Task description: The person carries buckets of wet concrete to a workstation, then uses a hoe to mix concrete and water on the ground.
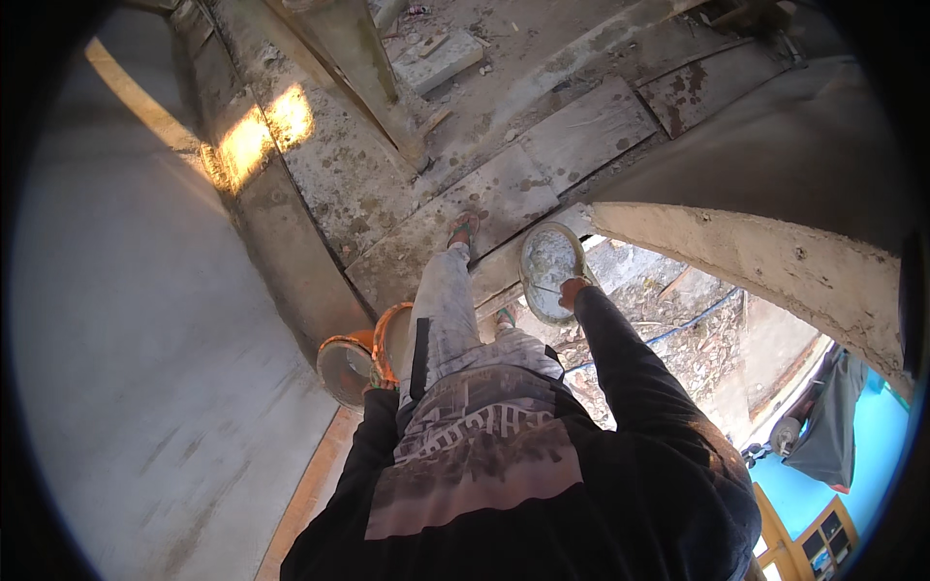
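Note:
My right hand [573, 292] is closed at the near edge of a pale-rimmed bucket [526, 263], held out ahead of my right side. Wet-looking grey stuff [554, 259] shows inside it. Low at my left side, my left hand [381, 384] is partly hidden by the dark sleeve, its fingers curled at the rims of two buckets. One of these, an orange-rimmed bucket [381, 339], leans against my left trouser leg. Beside it hangs a grey-smeared bucket [341, 389] with orange on its edge. How the fingers grip them is hard to make out.
Under my sandalled feet lie stained grey boards [484, 218]. A smooth grey wall [165, 358] rises on the left. A rough-edged curved wall [736, 232] stands at right, beside an opening [668, 329] onto littered ground lower down. A post [373, 87] stands ahead, near rubble.

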Available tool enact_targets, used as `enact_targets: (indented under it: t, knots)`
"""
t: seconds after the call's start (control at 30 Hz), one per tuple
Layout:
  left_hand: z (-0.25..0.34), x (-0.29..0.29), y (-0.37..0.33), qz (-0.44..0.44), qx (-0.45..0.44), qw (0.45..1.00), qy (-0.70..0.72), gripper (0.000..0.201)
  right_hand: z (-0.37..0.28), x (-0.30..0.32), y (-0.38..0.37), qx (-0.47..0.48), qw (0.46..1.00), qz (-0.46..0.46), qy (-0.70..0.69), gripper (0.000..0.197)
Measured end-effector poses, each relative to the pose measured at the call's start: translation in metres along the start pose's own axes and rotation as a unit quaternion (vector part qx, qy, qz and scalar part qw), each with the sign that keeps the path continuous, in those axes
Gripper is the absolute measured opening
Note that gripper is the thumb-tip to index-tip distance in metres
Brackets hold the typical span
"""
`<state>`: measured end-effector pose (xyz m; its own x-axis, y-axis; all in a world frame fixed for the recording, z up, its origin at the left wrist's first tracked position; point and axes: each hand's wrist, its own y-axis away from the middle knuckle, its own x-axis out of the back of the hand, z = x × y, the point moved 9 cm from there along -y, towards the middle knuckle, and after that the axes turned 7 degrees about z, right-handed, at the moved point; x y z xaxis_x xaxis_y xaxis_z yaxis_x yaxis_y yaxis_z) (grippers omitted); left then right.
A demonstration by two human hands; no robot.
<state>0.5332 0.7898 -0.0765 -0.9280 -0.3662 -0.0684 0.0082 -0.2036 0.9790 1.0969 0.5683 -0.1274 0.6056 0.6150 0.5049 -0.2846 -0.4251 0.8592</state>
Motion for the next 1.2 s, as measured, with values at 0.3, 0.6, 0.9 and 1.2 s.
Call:
enact_targets:
  t: [0.3, 0.6, 0.9, 1.2]
  knots:
    - [0.043, -0.091, 0.023, 0.083, -0.035, 0.996, -0.011, 0.032, -0.003, -0.016, -0.021, -0.050, 0.998, -0.017, -0.047, 0.035]
    - [0.116, -0.155, 0.032, 0.175, -0.084, 0.977, -0.087, 0.037, -0.013, 0.047, 0.007, -0.074, 0.991, 0.036, -0.103, 0.032]
    - [0.116, -0.256, 0.006, 0.140, -0.087, 0.970, -0.176, 0.037, -0.007, 0.007, -0.035, -0.083, 0.992, 0.008, -0.100, 0.029]
    - [0.154, -0.299, -0.046, 0.082, -0.118, 0.938, -0.315, 0.052, -0.027, 0.066, -0.038, -0.044, 0.995, 0.043, -0.080, 0.055]
